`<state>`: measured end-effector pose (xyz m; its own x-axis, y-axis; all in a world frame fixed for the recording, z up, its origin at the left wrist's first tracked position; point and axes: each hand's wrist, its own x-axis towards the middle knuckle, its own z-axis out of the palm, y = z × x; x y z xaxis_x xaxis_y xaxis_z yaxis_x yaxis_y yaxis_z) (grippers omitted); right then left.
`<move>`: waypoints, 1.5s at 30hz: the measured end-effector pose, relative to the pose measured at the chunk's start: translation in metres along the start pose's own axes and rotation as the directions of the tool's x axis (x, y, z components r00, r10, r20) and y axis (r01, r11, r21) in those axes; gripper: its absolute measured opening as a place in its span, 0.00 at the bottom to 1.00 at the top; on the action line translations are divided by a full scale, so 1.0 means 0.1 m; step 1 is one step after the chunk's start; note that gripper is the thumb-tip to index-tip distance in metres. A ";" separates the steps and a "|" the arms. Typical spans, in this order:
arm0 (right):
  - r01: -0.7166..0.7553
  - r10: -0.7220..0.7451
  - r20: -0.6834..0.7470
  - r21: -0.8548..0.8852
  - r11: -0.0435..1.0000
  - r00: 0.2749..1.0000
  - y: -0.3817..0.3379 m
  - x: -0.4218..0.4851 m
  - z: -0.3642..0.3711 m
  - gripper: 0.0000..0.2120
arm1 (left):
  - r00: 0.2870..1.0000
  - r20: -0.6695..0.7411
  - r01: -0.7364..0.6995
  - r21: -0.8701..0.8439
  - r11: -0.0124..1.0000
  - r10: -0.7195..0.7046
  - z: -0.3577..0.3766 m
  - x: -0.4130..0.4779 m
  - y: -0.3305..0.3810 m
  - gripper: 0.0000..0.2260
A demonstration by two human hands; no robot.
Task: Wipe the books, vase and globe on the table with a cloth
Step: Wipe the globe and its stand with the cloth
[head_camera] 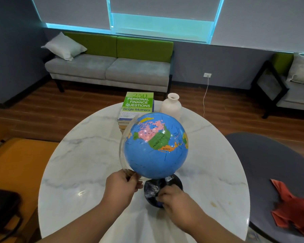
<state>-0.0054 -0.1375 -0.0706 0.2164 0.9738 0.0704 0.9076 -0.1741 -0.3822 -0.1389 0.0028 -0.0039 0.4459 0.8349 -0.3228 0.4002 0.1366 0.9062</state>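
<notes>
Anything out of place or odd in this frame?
The red cloth lies crumpled on the grey surface right of the table, in neither hand; left hand and right hand both hold the globe.

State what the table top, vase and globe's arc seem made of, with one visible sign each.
Table top: polished marble or imitation; white, grey veins, glare.
Vase: likely matte ceramic; chalky white, no shine.
Globe's arc: probably clear plastic; table shows through.

The globe (156, 146) stands before books (138, 104) and vase (171, 106); bare table (77, 155) flanks it.
</notes>
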 end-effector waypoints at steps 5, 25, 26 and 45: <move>-0.251 0.258 -0.110 0.077 0.965 0.960 0.19 -0.01 -0.11 0.17 | 1.000 -0.001 0.003 -0.008 1.000 -0.003 0.02 0.00 -0.01 0.05; -0.104 0.103 -0.028 -0.035 0.994 0.994 -0.04 0.10 0.12 0.20 | 1.000 -0.001 -0.028 0.090 0.996 0.028 0.10 0.01 0.03 0.09; -0.162 0.160 -0.084 -0.014 0.987 0.984 0.01 0.09 0.08 0.19 | 1.000 0.000 -0.029 0.090 0.996 0.030 0.10 0.01 0.03 0.09; -0.013 0.023 0.082 -0.121 0.993 0.996 -0.09 0.10 0.09 0.22 | 1.000 -0.004 -0.028 0.111 0.993 0.028 0.15 0.01 0.07 0.08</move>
<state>-0.0153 -0.1252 -0.0748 0.2073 0.9782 -0.0142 0.9414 -0.2034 -0.2690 -0.1236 -0.0035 -0.0023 0.4538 0.8405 -0.2959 0.4739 0.0536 0.8789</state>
